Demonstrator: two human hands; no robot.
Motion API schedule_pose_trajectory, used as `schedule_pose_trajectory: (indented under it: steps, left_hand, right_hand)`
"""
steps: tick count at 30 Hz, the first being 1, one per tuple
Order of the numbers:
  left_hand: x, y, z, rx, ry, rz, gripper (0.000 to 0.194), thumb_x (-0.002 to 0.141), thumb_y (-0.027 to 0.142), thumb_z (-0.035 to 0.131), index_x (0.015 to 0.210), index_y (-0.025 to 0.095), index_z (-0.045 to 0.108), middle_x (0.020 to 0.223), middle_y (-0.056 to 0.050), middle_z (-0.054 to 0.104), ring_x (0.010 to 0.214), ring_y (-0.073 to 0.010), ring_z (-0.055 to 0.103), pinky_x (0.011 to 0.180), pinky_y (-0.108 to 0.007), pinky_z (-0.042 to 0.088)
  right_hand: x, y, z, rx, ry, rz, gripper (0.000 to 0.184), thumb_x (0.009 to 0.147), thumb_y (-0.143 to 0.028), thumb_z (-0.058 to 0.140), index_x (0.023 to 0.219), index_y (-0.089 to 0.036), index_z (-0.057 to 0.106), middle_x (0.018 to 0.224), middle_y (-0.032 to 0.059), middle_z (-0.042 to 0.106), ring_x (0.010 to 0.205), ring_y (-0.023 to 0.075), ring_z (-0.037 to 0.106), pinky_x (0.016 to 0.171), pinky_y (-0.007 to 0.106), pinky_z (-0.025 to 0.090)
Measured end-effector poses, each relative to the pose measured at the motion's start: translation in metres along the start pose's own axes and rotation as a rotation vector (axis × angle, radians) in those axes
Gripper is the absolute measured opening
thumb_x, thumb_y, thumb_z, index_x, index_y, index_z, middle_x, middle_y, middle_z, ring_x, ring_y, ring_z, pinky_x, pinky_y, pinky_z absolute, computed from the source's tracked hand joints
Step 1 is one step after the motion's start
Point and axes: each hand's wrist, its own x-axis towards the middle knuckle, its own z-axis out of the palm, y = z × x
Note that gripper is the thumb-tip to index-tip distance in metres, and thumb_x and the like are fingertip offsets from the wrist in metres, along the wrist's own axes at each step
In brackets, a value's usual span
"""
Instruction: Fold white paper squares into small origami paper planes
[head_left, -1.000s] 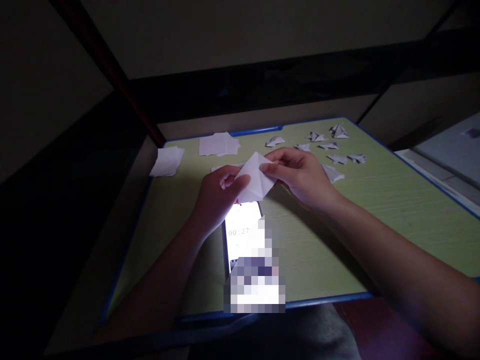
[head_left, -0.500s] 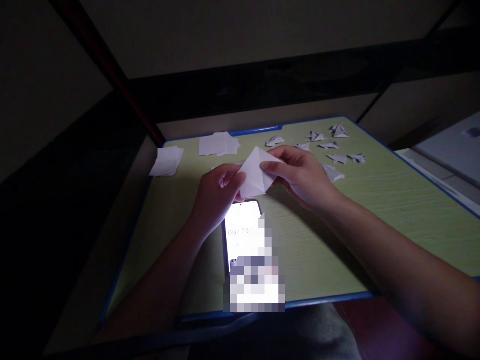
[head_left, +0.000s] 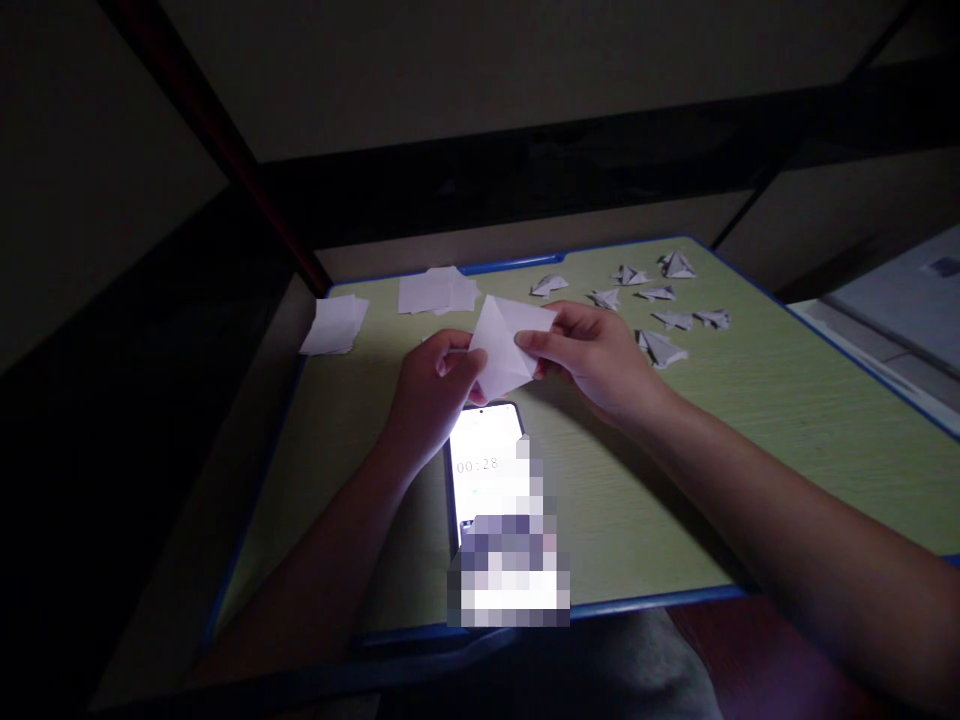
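Note:
Between my hands, above the table, is a folded sheet of white paper (head_left: pixel 501 352) with a crease down its face. My left hand (head_left: pixel 441 385) pinches its left edge, thumb on the near face and fingers behind. My right hand (head_left: pixel 596 360) grips the right side, its thumb pressed on the face close to the middle. Just below the paper lies a lit phone (head_left: pixel 486 440) whose screen reads 00:28; its lower part is blurred out. The fingers behind the paper are mostly hidden.
Several folded paper figures (head_left: pixel 679 265) are spread over the far right of the green table (head_left: pixel 750 450). Two piles of white paper sheets (head_left: pixel 334 325) (head_left: pixel 431 290) lie at the far left. A wall stands behind the table, and a pale flat surface (head_left: pixel 907 300) adjoins on the right.
The folded paper has turned in my fingers, its top corner shifting left. My right hand has moved slightly left and down. The phone's reading went from 00:27 to 00:28.

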Motion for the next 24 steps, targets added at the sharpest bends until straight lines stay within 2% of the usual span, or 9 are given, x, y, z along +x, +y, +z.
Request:
schedule_pose_trajectory:
  steps: [4, 9, 12, 15, 18, 24]
  left_hand:
    - [-0.0004, 0.0013, 0.0009, -0.010, 0.005, 0.024, 0.015, 0.074, 0.030, 0.063, 0.080, 0.016, 0.062, 0.059, 0.000, 0.063, 0.050, -0.0116, 0.061, 0.045, -0.022, 0.053]
    - [-0.0003, 0.0035, 0.0004, -0.015, 0.167, 0.118, 0.014, 0.072, 0.027, 0.066, 0.079, 0.016, 0.063, 0.067, -0.001, 0.067, 0.056, -0.0112, 0.062, 0.042, -0.019, 0.051]
    - [-0.0014, 0.0046, -0.0001, 0.009, 0.127, 0.125, 0.016, 0.073, 0.026, 0.067, 0.084, 0.015, 0.067, 0.073, -0.003, 0.071, 0.062, -0.0129, 0.066, 0.045, -0.019, 0.053]
    - [-0.0024, 0.0050, -0.0008, 0.033, 0.061, 0.135, 0.021, 0.075, 0.027, 0.066, 0.092, 0.015, 0.069, 0.083, -0.005, 0.074, 0.070, -0.0141, 0.069, 0.047, -0.018, 0.054]
    - [-0.0019, 0.0049, -0.0025, 0.040, 0.074, 0.150, 0.021, 0.078, 0.031, 0.064, 0.090, 0.014, 0.070, 0.086, -0.007, 0.075, 0.068, -0.0132, 0.068, 0.048, -0.018, 0.054]
    - [0.0010, 0.0029, -0.0049, 0.074, 0.137, 0.149, 0.013, 0.075, 0.025, 0.063, 0.078, 0.014, 0.069, 0.074, -0.003, 0.071, 0.059, -0.0100, 0.063, 0.046, -0.017, 0.053]
  right_hand:
    - [0.0000, 0.0004, -0.0006, 0.023, 0.010, 0.008, 0.013, 0.068, -0.020, 0.074, 0.069, -0.015, 0.062, 0.051, -0.0041, 0.059, 0.044, 0.0076, 0.051, 0.045, 0.024, 0.039]
    - [-0.0014, -0.0004, -0.0002, -0.001, -0.088, 0.041, 0.016, 0.065, -0.016, 0.074, 0.068, -0.017, 0.058, 0.055, -0.0027, 0.063, 0.047, 0.0087, 0.054, 0.048, 0.024, 0.041]
    - [-0.0015, -0.0001, -0.0001, -0.028, -0.102, 0.025, 0.019, 0.062, -0.016, 0.076, 0.074, -0.016, 0.061, 0.061, -0.0024, 0.064, 0.050, 0.0092, 0.055, 0.049, 0.025, 0.041]
    - [-0.0011, 0.0018, -0.0003, -0.072, -0.056, -0.007, 0.018, 0.063, -0.020, 0.077, 0.076, -0.015, 0.064, 0.063, -0.0024, 0.064, 0.051, 0.0094, 0.054, 0.049, 0.025, 0.041]
    - [-0.0010, 0.0046, -0.0004, -0.094, 0.005, -0.016, 0.015, 0.066, -0.024, 0.076, 0.072, -0.016, 0.064, 0.061, -0.0022, 0.064, 0.051, 0.0096, 0.054, 0.050, 0.026, 0.042]
    - [-0.0013, 0.0089, 0.0011, -0.073, 0.035, -0.039, 0.015, 0.066, -0.024, 0.076, 0.071, -0.016, 0.065, 0.062, -0.0018, 0.065, 0.053, 0.0106, 0.057, 0.052, 0.026, 0.044]
